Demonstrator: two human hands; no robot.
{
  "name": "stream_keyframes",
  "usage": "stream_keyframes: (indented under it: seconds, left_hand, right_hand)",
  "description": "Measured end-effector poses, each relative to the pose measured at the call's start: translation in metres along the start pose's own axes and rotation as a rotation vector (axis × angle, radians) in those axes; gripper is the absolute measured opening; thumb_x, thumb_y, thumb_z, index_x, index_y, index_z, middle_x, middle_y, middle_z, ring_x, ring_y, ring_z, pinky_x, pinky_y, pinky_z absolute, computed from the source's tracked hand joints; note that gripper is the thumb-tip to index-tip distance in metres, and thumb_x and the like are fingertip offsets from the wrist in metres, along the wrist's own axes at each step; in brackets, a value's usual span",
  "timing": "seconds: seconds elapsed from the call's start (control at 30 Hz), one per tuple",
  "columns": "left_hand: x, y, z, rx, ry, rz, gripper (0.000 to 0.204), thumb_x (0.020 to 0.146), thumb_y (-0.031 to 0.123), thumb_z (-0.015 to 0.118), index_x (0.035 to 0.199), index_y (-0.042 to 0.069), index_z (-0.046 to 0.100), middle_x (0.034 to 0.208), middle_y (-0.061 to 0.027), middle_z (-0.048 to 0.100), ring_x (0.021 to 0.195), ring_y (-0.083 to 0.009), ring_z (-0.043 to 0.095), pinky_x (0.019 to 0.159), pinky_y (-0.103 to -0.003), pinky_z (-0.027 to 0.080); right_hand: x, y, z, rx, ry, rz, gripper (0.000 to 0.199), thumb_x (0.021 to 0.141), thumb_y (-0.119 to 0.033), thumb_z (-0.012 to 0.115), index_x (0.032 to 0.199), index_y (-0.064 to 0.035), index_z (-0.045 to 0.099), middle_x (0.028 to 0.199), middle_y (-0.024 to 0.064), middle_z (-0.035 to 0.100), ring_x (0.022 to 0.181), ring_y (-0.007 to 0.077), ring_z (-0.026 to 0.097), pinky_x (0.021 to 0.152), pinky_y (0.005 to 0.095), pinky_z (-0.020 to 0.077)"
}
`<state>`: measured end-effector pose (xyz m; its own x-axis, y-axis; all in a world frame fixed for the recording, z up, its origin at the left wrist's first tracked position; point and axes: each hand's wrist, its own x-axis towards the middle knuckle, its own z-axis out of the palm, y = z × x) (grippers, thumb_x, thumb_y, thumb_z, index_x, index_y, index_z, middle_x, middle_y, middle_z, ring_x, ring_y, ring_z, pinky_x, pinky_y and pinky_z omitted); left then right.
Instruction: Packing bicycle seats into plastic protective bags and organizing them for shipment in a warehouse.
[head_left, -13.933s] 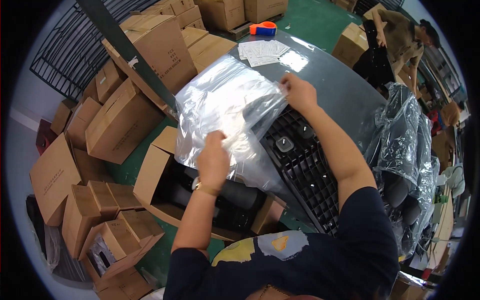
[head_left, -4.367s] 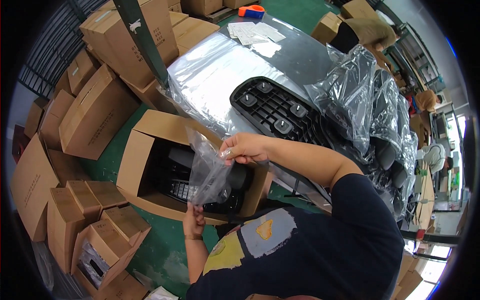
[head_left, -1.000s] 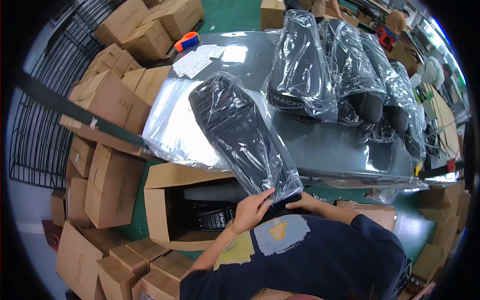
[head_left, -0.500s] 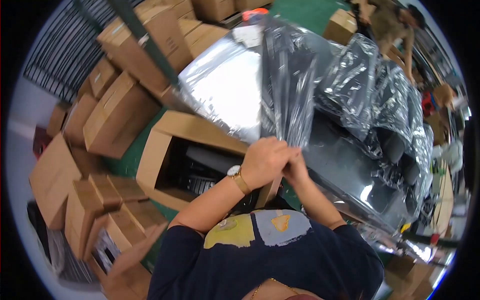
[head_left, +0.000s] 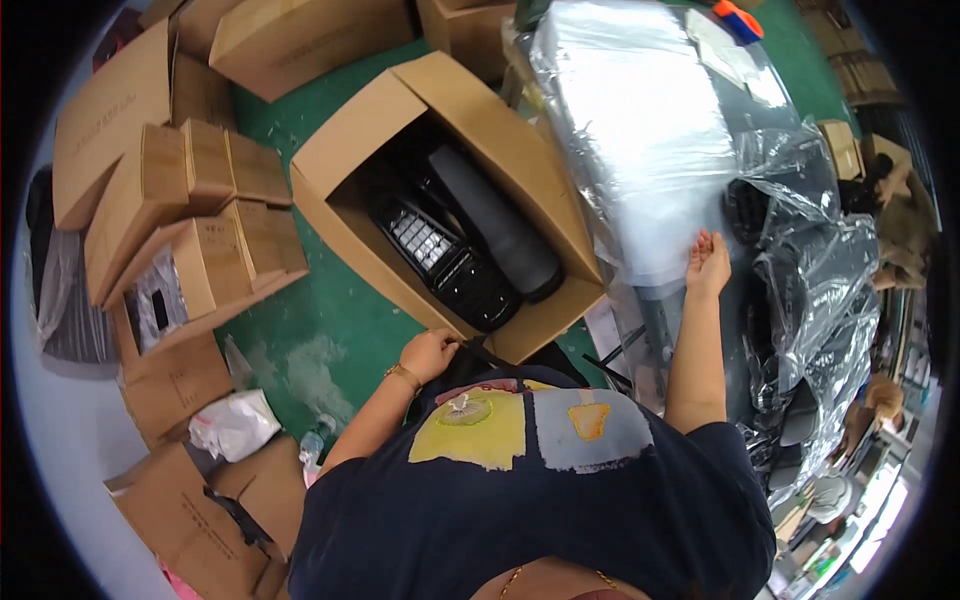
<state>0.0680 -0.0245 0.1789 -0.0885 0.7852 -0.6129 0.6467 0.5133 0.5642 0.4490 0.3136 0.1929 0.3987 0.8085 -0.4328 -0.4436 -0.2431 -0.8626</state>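
My left hand [head_left: 430, 355] is at the near left corner of an open cardboard box [head_left: 345, 150], its fingers curled over the edge. Inside the box lie a long matte black part [head_left: 500, 225] and a glossy black part with a grid of light panels [head_left: 430, 245]. Over the table on the right, my right hand [head_left: 708, 263] is palm up with loosely bent fingers and holds nothing. It is beside a stack of clear plastic sheets or bags [head_left: 640, 110]. Black parts in clear plastic wrap [head_left: 805, 280] lie to the right of that hand.
Several cardboard boxes [head_left: 160, 200] stand along the left, with more boxes [head_left: 310, 40] at the back. A white plastic bag [head_left: 235, 424] lies on the green floor. An orange and blue tool [head_left: 738, 20] sits at the table's far end. Another person [head_left: 905, 210] is at far right.
My hands were together at the end of a plastic-wrapped dark piece and are now apart. The left is at the box, the right over the sheets. The view has turned, showing more of the box.
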Motion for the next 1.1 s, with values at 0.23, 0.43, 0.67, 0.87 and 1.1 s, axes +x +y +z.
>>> stream_keyframes:
  seconds: [0.23,0.43,0.67,0.87,1.1]
  left_hand:
    - [0.098,-0.049,0.083,-0.603,-0.076,-0.065,0.017,0.080,0.019,0.059,0.090,0.005,0.064,0.076,-0.0086,0.066,0.074,-0.0196,0.064,0.066,-0.032,0.049]
    - [0.276,-0.122,0.131,-0.774,-0.006,-0.519,0.050,0.074,0.027,0.072,0.111,-0.002,0.055,0.100,-0.0164,0.063,0.093,-0.0252,0.061,0.082,-0.033,0.048]
    - [0.432,-0.117,0.102,-1.180,0.438,-0.582,0.116,0.054,0.031,0.089,0.138,-0.008,0.018,0.131,-0.0225,0.043,0.119,-0.0311,0.045,0.102,-0.034,0.035]
    - [0.421,-0.125,0.123,-1.142,0.465,-0.540,0.100,0.062,0.043,0.082,0.129,-0.012,0.033,0.127,-0.0215,0.048,0.115,-0.0279,0.048,0.099,-0.034,0.036]
    - [0.349,-0.060,0.086,-1.111,0.692,-0.271,0.061,0.070,0.030,0.080,0.111,-0.006,0.055,0.105,-0.0133,0.063,0.094,-0.0212,0.059,0.088,-0.031,0.044]
  right_hand:
    - [-0.023,-0.010,0.000,-0.376,-0.086,-0.136,0.017,0.089,-0.015,0.058,0.101,-0.0030,0.057,0.080,0.0078,0.063,0.061,0.0091,0.057,0.052,0.0207,0.0509]
    - [-0.034,-0.020,-0.003,-0.508,-0.071,-0.149,0.022,0.091,-0.017,0.057,0.108,-0.0037,0.056,0.080,0.0051,0.062,0.058,0.0059,0.052,0.048,0.0170,0.0425]
    - [-0.040,-0.038,-0.017,-0.482,-0.165,-0.176,0.021,0.094,-0.019,0.050,0.108,-0.0039,0.054,0.081,0.0044,0.059,0.055,0.0039,0.047,0.043,0.0144,0.0388]
    - [-0.045,-0.032,-0.014,-0.556,-0.173,-0.322,0.020,0.095,-0.017,0.047,0.106,-0.0016,0.054,0.081,0.0053,0.057,0.055,0.0030,0.045,0.041,0.0134,0.0381]
    - [-0.044,-0.018,-0.004,-0.603,-0.169,-0.280,0.018,0.093,-0.016,0.053,0.105,-0.0040,0.057,0.079,0.0051,0.062,0.055,0.0042,0.050,0.042,0.0160,0.0407]
